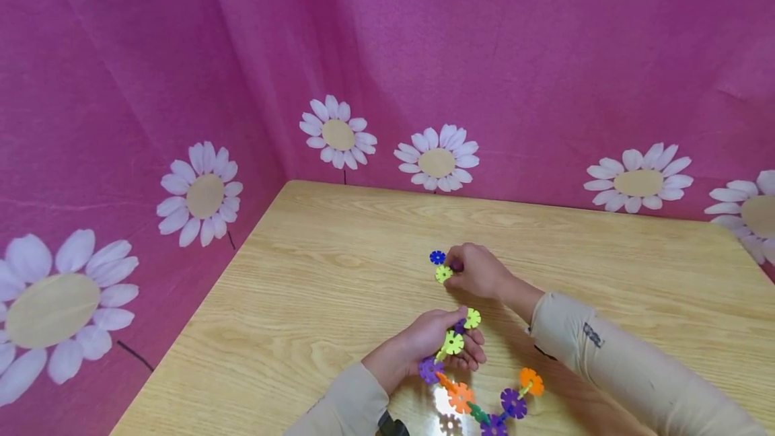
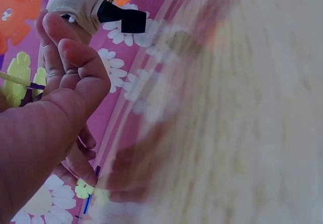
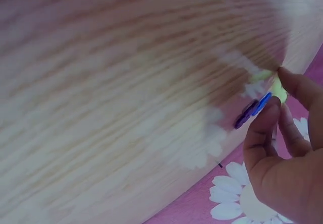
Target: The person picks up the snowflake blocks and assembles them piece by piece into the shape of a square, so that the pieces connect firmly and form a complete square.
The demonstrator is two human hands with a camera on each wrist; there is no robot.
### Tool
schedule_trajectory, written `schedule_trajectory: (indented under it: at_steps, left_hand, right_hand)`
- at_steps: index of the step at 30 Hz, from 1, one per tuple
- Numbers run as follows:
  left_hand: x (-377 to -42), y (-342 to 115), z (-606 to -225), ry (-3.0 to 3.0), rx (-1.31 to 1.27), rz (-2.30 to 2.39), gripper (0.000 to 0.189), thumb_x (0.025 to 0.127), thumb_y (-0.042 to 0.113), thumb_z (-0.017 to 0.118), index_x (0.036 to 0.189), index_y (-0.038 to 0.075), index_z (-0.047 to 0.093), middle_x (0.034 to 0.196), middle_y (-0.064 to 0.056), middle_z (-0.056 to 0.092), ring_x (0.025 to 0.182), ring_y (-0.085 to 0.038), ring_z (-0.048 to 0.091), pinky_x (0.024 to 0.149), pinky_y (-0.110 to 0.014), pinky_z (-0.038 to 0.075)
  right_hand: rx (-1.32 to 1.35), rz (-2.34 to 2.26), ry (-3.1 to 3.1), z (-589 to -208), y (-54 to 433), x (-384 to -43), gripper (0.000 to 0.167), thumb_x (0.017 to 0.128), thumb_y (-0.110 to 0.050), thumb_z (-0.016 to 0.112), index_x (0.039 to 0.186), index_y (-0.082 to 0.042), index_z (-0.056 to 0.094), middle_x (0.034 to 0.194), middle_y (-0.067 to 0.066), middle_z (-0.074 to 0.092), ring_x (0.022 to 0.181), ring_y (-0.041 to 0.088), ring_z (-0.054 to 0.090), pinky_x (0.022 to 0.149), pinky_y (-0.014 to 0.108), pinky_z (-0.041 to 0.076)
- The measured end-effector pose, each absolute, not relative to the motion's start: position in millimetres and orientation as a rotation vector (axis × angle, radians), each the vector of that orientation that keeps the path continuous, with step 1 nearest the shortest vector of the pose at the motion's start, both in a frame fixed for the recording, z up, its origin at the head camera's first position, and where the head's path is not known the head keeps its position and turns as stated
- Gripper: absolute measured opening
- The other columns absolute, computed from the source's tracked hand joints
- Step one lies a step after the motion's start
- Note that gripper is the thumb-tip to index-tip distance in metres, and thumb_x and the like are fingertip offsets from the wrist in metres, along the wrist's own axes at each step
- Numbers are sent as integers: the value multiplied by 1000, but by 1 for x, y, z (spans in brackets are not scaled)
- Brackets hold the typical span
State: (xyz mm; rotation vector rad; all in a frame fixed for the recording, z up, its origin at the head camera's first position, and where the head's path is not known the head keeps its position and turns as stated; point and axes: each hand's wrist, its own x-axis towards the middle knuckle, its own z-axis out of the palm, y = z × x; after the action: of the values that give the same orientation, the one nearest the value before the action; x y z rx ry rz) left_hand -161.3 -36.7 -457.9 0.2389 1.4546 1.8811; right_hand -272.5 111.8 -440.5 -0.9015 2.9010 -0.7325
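Note:
My left hand (image 1: 432,338) holds one end of a chain of interlocking flower-shaped discs (image 1: 461,397), with yellow and purple discs at the thumb and fingers. From there the chain curves down through orange, green and purple discs to an orange disc at its right end. In the left wrist view, a yellow disc (image 2: 18,77) shows beside the curled fingers. Farther back, my right hand (image 1: 478,271) pinches a yellow flower disc (image 1: 444,274) between thumb and fingers. A blue disc (image 1: 437,258) and a purple disc (image 3: 246,114) are right beside it; whether they are joined is unclear.
The glossy wooden table (image 1: 290,274) reflects the hands and discs. A pink cloth (image 1: 514,52) with printed white daisies stands along its back and left sides. A black strap (image 2: 122,18) hangs at the right sleeve.

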Motion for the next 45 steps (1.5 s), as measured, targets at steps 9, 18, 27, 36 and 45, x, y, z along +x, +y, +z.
schedule_trajectory:
  at_steps: [9, 18, 27, 36, 45]
  left_hand:
    - [-162, -34, -457, 1449, 237, 1897, 48, 110, 34, 25, 92, 5, 59, 74, 1, 69, 65, -9, 66, 64, -20, 55]
    - [-162, -34, -458, 1478, 192, 1931, 53, 110, 37, 26, 98, -1, 61, 72, 1, 69, 63, -8, 65, 63, -20, 55]
    - [-164, -36, -455, 1509, 166, 1952, 57, 110, 36, 24, 105, -7, 61, 72, 0, 69, 63, -9, 65, 62, -20, 55]
    - [-165, -38, -458, 1475, 98, 2021, 55, 110, 37, 27, 99, -3, 62, 72, -1, 69, 61, -8, 65, 61, -19, 55]
    - [-165, -37, -459, 1479, 101, 2022, 55, 110, 37, 28, 102, -6, 61, 72, -2, 69, 60, -8, 64, 60, -19, 55]
  right_hand:
    - [-897, -817, 2907, -439, 113, -260, 13, 82, -7, 77, 91, -9, 69, 82, 1, 69, 75, 11, 62, 70, 31, 54]
    - [-901, -932, 2900, -438, 121, -250, 6, 88, -10, 74, 92, -7, 71, 81, 0, 73, 73, 7, 65, 68, 26, 54]
    - [-822, -1138, 2805, -429, 144, -233, 5, 88, -10, 74, 92, -7, 73, 84, 1, 72, 79, 12, 68, 73, 27, 59]
    - [-804, -1250, 2741, -418, 164, -208, 5, 89, -6, 74, 94, -4, 73, 91, 7, 73, 83, 15, 69, 75, 27, 60]
    - [-773, -1260, 2734, -405, 176, -181, 4, 90, -10, 74, 93, -8, 73, 91, 4, 74, 80, 15, 72, 71, 23, 59]
